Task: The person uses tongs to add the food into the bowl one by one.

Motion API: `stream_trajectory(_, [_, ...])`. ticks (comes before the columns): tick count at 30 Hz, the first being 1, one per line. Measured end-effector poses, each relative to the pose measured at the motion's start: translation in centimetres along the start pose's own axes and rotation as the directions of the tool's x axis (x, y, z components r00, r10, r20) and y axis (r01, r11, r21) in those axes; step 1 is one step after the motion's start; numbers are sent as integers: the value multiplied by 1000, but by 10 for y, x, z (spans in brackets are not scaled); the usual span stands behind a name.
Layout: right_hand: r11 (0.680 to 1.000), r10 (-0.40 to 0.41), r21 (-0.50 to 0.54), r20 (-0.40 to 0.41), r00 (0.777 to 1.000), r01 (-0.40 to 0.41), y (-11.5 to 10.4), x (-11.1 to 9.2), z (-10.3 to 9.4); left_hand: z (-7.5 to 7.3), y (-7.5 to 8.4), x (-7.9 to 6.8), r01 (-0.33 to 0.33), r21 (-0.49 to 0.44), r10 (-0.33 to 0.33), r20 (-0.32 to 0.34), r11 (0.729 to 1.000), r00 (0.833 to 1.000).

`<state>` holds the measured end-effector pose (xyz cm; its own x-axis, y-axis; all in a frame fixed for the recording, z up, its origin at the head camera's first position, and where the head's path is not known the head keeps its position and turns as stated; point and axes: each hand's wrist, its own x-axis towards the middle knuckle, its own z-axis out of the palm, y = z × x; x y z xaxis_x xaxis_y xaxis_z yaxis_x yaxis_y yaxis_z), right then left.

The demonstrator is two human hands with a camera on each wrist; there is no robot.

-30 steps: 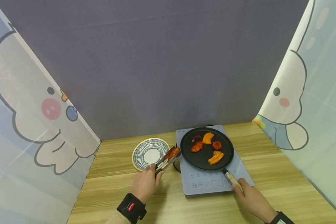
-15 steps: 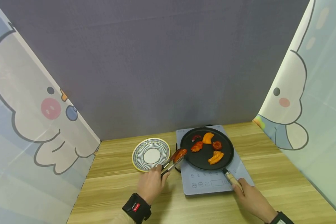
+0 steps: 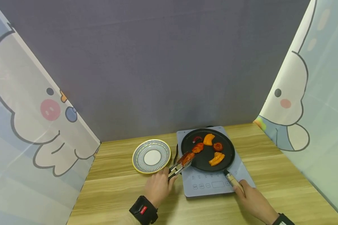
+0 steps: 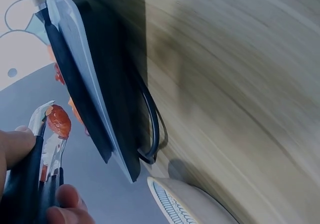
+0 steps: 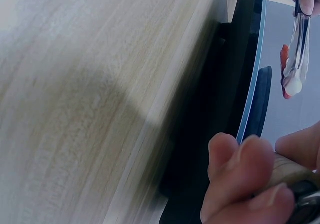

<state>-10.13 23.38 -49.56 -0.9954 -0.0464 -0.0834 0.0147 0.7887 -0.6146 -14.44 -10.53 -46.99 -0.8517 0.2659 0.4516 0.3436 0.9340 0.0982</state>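
My left hand grips black-handled metal tongs, whose tips pinch a glossy reddish-brown piece of meat, perhaps a chicken wing. In the head view that piece overlaps the left rim of the flat black pan; the left wrist view shows it raised above the pan's level. My right hand holds the pan's wooden handle, fingers wrapped round it in the right wrist view. Lying in the pan are another reddish piece of meat, two orange slices, a round red piece and a dark red curved piece.
Under the pan is a grey induction cooker with a black cord at its left. A patterned plate with a yellow rim stands left of it on the wooden table. A grey panel rises behind.
My left hand has moved right with the tongs and the piece of meat, from beside the plate's right rim to the pan's left edge. The right hand stays on the pan handle.
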Motion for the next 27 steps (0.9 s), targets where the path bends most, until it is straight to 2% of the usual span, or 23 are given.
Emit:
stream_trajectory(5, [1000,2,-1,-4,1000,-2,1,0,0,4,8,4,-24,7,24,-20,1000,1000])
stream_trajectory(11, [1000,2,0,-4,1000,-2,0,0,-1,8,12,6,-36,13,36,-10,999,999])
stream_trajectory(19, [1000,6,-2,-4,1000,-6,-1,0,0,14,16,7,-29,6,29,9,1000,1000])
stream_trajectory(27, [1000,-5,-3,-7,1000,5,0,0,1,20,24,11,-33,8,33,-15,999,999])
